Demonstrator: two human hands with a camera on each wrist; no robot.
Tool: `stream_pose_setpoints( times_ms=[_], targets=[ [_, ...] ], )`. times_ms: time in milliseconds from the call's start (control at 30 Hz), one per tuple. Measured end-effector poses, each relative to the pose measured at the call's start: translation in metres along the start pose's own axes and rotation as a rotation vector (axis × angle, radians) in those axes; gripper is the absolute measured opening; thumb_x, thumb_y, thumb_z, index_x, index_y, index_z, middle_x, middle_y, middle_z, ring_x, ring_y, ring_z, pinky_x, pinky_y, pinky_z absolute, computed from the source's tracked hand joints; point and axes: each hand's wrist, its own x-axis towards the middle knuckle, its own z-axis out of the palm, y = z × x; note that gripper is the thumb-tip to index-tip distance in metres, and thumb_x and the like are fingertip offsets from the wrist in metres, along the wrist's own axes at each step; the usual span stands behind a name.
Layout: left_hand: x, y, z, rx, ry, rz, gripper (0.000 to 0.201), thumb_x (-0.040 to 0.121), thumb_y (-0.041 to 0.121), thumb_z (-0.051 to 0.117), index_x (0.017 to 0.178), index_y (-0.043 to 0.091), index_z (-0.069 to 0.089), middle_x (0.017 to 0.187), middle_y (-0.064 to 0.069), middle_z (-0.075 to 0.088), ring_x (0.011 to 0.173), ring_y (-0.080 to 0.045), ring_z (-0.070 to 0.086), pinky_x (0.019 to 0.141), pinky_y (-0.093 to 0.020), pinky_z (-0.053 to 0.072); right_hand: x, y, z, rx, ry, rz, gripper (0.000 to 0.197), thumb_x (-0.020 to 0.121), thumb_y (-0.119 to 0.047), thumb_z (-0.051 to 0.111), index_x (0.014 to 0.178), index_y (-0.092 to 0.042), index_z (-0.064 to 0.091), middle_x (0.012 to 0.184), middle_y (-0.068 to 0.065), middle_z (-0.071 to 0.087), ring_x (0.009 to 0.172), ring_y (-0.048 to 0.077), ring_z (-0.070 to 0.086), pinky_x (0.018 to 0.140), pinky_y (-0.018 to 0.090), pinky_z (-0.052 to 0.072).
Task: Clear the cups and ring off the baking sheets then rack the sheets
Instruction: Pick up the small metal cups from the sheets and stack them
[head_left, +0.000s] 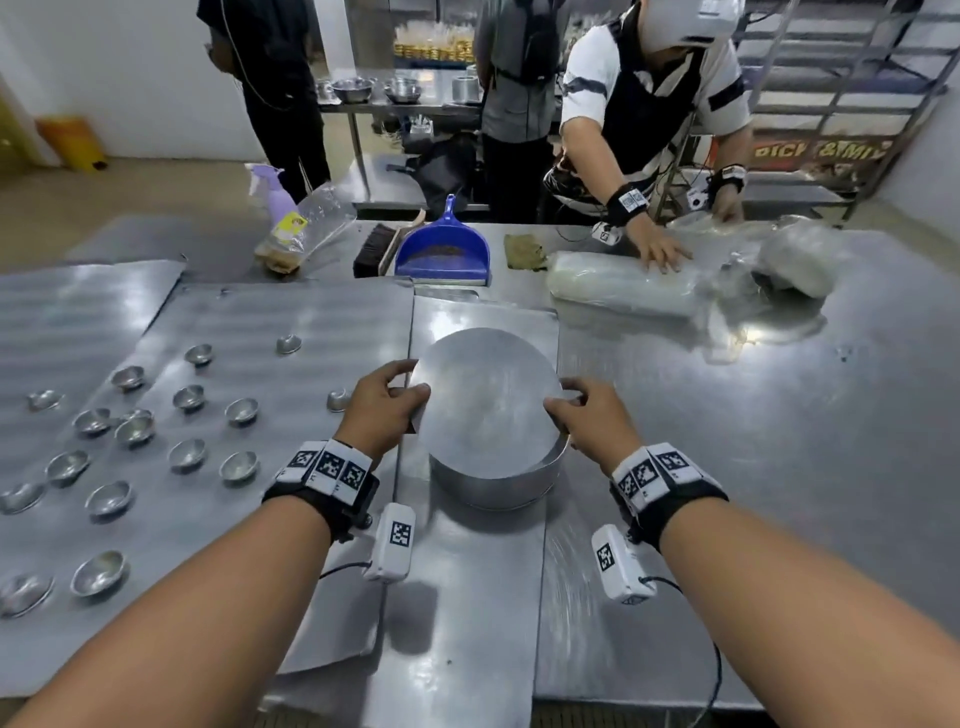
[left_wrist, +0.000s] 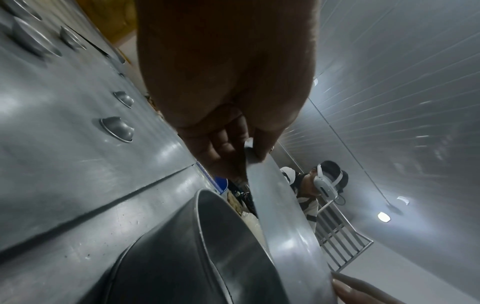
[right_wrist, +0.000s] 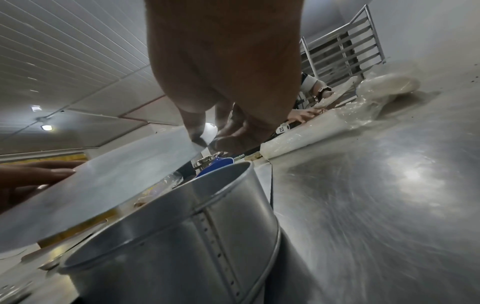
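A flat round metal disc (head_left: 485, 400) hangs tilted just above a tall metal ring (head_left: 493, 486), which stands on the narrow baking sheet (head_left: 483, 597) in front of me. My left hand (head_left: 413, 382) pinches the disc's left edge and my right hand (head_left: 563, 397) pinches its right edge. In the left wrist view the disc (left_wrist: 283, 216) stands clear of the ring (left_wrist: 202, 246). From the right wrist, the disc (right_wrist: 103, 181) hovers over the open ring (right_wrist: 194, 236). Several small metal cups (head_left: 189, 397) lie scattered on the wider sheet (head_left: 291, 322) to the left.
Another sheet (head_left: 78, 312) lies at far left. A blue dustpan (head_left: 444, 249), a brush (head_left: 371, 249) and a purple spray bottle (head_left: 278, 202) stand at the table's far edge. A second person (head_left: 649, 104) handles a wrapped roll (head_left: 623, 283). A metal rack (head_left: 841, 78) stands behind.
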Motion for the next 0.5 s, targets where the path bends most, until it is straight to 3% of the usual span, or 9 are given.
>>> stream_pose_setpoints(
  times_ms=[100,200,233,333,400,500],
  targets=[
    [0.014,-0.001,0.006,0.043,-0.013,0.009,0.035,0.094,0.004,0.064,0.129,0.007,0.059,0.072,-0.016,0.065,0.060,-0.014,0.064,0.050,-0.024,0.053,0.006,0.008,0.003,-0.053,0.030,0.003,0.037,0.089,-0.029,0.068,0.125,-0.021,0.065,0.097,-0.005,0.068,0.095,0.020,0.067,0.089,0.038,0.054],
    [0.030,-0.002,0.010,0.059,-0.042,0.012,0.030,0.095,0.003,0.063,0.121,0.018,0.059,0.054,0.004,0.066,0.053,-0.005,0.065,0.049,-0.020,0.052,0.013,0.021,0.008,-0.147,0.079,0.018,0.038,0.094,-0.031,0.062,0.131,-0.022,0.063,0.128,0.005,0.060,0.120,0.024,0.057,0.102,0.038,0.045],
    [0.035,-0.002,0.011,0.062,-0.045,0.009,0.030,0.095,0.003,0.063,0.119,0.020,0.059,0.054,0.004,0.067,0.053,-0.005,0.066,0.050,-0.021,0.053,0.014,0.027,0.011,-0.148,0.080,0.036,0.041,0.096,-0.031,0.060,0.135,-0.021,0.059,0.133,0.007,0.058,0.123,0.025,0.056,0.104,0.038,0.044],
    [0.049,-0.007,0.013,0.093,-0.076,-0.007,0.030,0.094,0.004,0.064,0.120,0.019,0.061,0.064,-0.005,0.069,0.062,-0.016,0.070,0.059,-0.034,0.061,0.021,0.036,0.018,-0.150,0.082,0.098,0.042,0.099,-0.031,0.054,0.139,-0.018,0.055,0.128,0.007,0.063,0.119,0.025,0.058,0.100,0.035,0.043],
    [0.055,-0.014,0.015,0.154,-0.103,-0.027,0.033,0.093,0.005,0.066,0.122,0.017,0.062,0.063,-0.005,0.066,0.063,-0.020,0.067,0.065,-0.041,0.060,0.025,0.042,0.023,-0.199,0.088,0.089,0.034,0.100,-0.029,0.050,0.130,-0.018,0.063,0.119,0.006,0.068,0.111,0.027,0.062,0.093,0.034,0.046],
    [0.061,-0.025,0.016,0.278,-0.144,-0.019,0.033,0.091,0.009,0.069,0.123,0.014,0.065,0.062,-0.002,0.067,0.055,-0.012,0.063,0.054,-0.028,0.054,0.029,0.049,0.027,-0.245,0.090,0.071,0.029,0.100,-0.029,0.047,0.118,-0.020,0.068,0.113,0.006,0.072,0.102,0.028,0.064,0.083,0.032,0.046]
  ],
)
